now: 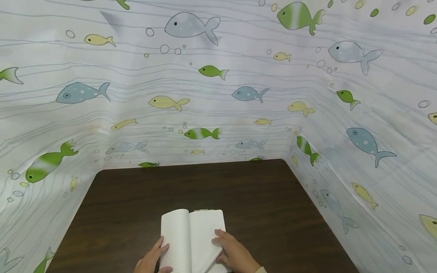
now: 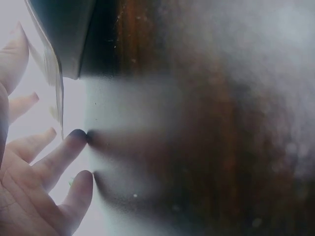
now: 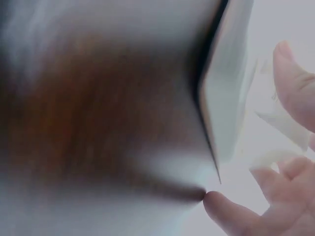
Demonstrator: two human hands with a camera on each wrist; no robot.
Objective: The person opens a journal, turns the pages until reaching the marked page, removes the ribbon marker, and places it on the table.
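Note:
An open notebook [image 1: 175,240] with blank, faintly lined white pages lies on the table at the bottom of the head view. At its left edge is my left hand [image 1: 151,258], fingertips touching the page and the side. Two of its fingertips touch the tabletop in the left wrist view. On the right-hand page, my right hand [image 1: 237,254] pinches a lifted, curling page [image 1: 212,258] near the lower right corner. That page's corner shows between thumb and fingers in the right wrist view. A dark cover edge [image 3: 203,78] runs along the notebook's side there.
The dark brown wooden table [image 1: 136,193] has rounded far corners. White sheeting [image 1: 218,113] printed with fish encloses it at the back and both sides. A small yellowish strip [image 1: 203,210] shows at the notebook's top edge, too small to identify.

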